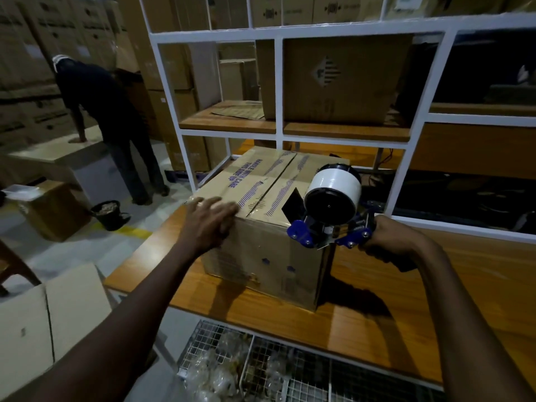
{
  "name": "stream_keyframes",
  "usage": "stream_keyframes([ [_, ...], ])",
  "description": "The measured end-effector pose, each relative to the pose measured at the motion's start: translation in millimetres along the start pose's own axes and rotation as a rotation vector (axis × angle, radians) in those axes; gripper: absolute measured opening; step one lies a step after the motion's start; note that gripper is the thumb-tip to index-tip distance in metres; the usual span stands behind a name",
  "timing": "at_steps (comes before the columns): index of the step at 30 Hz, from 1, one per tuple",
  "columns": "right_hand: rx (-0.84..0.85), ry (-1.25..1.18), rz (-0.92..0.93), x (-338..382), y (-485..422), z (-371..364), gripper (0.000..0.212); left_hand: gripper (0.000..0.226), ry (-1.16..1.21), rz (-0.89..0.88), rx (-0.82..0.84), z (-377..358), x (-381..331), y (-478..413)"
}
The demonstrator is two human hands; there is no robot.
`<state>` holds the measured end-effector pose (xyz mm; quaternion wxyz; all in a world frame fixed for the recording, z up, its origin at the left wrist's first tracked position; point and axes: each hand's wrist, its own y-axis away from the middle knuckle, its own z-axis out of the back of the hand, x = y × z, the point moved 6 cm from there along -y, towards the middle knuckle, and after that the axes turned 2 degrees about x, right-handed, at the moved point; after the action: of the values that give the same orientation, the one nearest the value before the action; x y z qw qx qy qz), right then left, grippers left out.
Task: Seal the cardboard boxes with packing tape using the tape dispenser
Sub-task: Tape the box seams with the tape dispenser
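A cardboard box (261, 256) with blue print stands on the wooden table (377, 314), its top flaps closed and meeting along a middle seam. My left hand (210, 220) rests on the box's near left top edge, fingers bent over the corner. My right hand (391, 242) grips the handle of a blue and black tape dispenser (330, 210) with a white tape roll. The dispenser's front sits at the box's near right top corner.
A white metal shelf frame (278, 91) behind the table holds another cardboard box (342, 79). A person (110, 126) bends over boxes at the left. An open carton (43, 323) stands at lower left, and a wire basket (261, 367) lies under the table.
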<state>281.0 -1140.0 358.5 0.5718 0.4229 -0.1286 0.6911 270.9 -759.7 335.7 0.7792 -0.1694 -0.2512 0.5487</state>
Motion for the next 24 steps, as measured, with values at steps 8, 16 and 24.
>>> stream_keyframes([
  [8, 0.002, -0.064, 0.062, -3.7, 4.3, -4.9, 0.016, 0.054, 0.151, -0.067, 0.023, -12.7, -59.1, -20.2],
  [16, -0.029, -0.24, 0.165, -32.5, 20.2, -0.8, 0.018, 0.051, 0.183, 0.015, 0.01, -12.4, -61.6, -16.2],
  [24, -0.078, -0.366, 0.183, -66.6, 28.6, -14.3, 0.048, 0.051, 0.174, 0.049, -0.034, -15.9, -63.6, -15.7],
])
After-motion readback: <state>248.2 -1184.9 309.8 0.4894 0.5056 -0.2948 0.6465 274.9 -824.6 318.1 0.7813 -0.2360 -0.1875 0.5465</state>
